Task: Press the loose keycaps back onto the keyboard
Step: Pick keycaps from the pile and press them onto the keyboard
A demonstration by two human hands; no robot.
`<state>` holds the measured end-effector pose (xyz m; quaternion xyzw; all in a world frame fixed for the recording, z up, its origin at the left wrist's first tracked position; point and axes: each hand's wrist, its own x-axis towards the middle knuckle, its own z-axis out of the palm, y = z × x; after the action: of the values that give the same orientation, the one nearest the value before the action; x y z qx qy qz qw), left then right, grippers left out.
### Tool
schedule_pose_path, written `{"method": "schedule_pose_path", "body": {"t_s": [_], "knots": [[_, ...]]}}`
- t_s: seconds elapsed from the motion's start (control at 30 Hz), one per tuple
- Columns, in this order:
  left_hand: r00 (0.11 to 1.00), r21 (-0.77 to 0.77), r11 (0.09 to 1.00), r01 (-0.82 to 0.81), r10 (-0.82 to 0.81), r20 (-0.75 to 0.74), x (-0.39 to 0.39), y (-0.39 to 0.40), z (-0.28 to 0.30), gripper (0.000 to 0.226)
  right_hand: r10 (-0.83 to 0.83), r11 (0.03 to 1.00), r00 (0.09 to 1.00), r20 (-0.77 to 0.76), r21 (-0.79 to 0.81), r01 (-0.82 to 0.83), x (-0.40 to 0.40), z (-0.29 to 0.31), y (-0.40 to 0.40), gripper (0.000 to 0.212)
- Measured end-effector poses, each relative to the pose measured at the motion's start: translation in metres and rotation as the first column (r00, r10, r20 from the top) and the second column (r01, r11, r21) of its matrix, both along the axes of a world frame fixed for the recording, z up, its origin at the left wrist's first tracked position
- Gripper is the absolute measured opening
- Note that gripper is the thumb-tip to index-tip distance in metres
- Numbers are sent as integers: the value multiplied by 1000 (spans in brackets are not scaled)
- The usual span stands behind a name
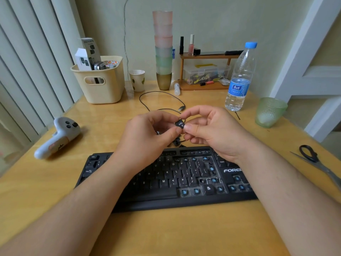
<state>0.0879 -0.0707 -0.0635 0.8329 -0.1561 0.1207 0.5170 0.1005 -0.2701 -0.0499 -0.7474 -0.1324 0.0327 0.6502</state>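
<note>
Worktop (55,200) crowded: cream basket (103,84), stacked cups (163,48), water bottle (239,78), green glass (269,111), scissors (313,159), white controller (59,135), USB cable (160,100). Both forearms cross the black keyboard (166,182), hiding its left keys. Right side shows bare blue stems. More loose keycaps (177,142) lie behind it. Black keycap (180,124) marked 9/PgUp held above, pinched between left hand (147,139) and right hand (212,130) fingertips.

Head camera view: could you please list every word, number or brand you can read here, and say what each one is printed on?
"9" and "PgUp": keycap pinched by left hand and right hand.
"FORE", then cut off by the arm: keyboard.
"Delete", "Tab", letters such as "M", "K", "L", "P": keyboard keys.
Water bottle label and boxes in the basket: too blurred.
</note>
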Motion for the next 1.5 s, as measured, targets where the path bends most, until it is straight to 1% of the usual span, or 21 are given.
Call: {"method": "schedule_pose_path", "body": {"t_s": [0.2, 0.37, 0.43, 0.53, 0.6, 0.67, 0.73, 0.8, 0.87, 0.9, 1.0, 1.13, 1.27, 1.37, 1.43, 1.5], "knots": [[997, -61, 998, 31, -35, -64, 0, 1, -1, 18, 9, 998, 994, 108, -69, -2, 1, -2, -1, 27], [988, -198, 979, 43, -70, -134, 0, 0, 2, 12, -2, 998, 983, 185, -68, 14, 2, -3, 0, 33], [977, -268, 962, 61, -112, -181, 2, 0, 3, 10, -1, 997, 979, 203, -79, 18, 2, -3, 1, 35], [952, -379, 922, 84, -187, -244, 2, -2, 4, 13, 31, 994, 975, 221, -106, -7, 1, -2, 0, 39], [938, -414, 905, 97, -222, -266, 0, -4, 6, 13, 41, 992, 968, 249, -123, -10, 0, 0, 0, 39], [935, -397, 911, 114, -234, -267, -1, -6, 7, 12, -2, 991, 959, 284, -124, 39, 1, -1, 0, 36], [938, -393, 914, 95, -214, -271, -1, -6, 6, 11, -78, 984, 942, 327, -125, 125, 4, -2, -1, 31], [939, -409, 910, 62, -192, -285, 0, -6, 6, 10, -100, 961, 912, 398, -198, 192, 6, -3, -2, 21], [939, -411, 911, 45, -178, -293, 0, -6, 5, 8, -74, 936, 895, 441, -278, 214, 2, -3, -2, 18], [939, -410, 911, 42, -176, -296, 0, -7, 5, 6, -50, 925, 884, 464, -313, 216, -1, -3, -1, 21], [934, -431, 901, 46, -191, -301, 0, -8, 5, 2, 30, 868, 783, 622, -405, 289, -6, -1, 1, 33], [942, -397, 917, 46, -172, -288, 0, -8, 6, 7, 89, 835, 677, 731, -425, 350, -3, -1, 1, 33], [947, -341, 940, 7, -117, -301, 1, -7, 4, 7, 120, 810, 658, 743, -457, 368, -3, -3, 3, 25], [954, -271, 963, -10, -72, -289, 3, -7, 1, 10, 143, 772, 668, 730, -505, 386, -5, 0, 2, 21], [959, -262, 965, -12, -63, -276, 2, -8, 1, 10, 186, 724, 675, 714, -564, 397, -8, 7, 3, 14], [960, -286, 958, 4, -84, -268, 0, -10, 2, 9, 254, 643, 682, 685, -646, 410, -11, 17, 1, 9]]}}
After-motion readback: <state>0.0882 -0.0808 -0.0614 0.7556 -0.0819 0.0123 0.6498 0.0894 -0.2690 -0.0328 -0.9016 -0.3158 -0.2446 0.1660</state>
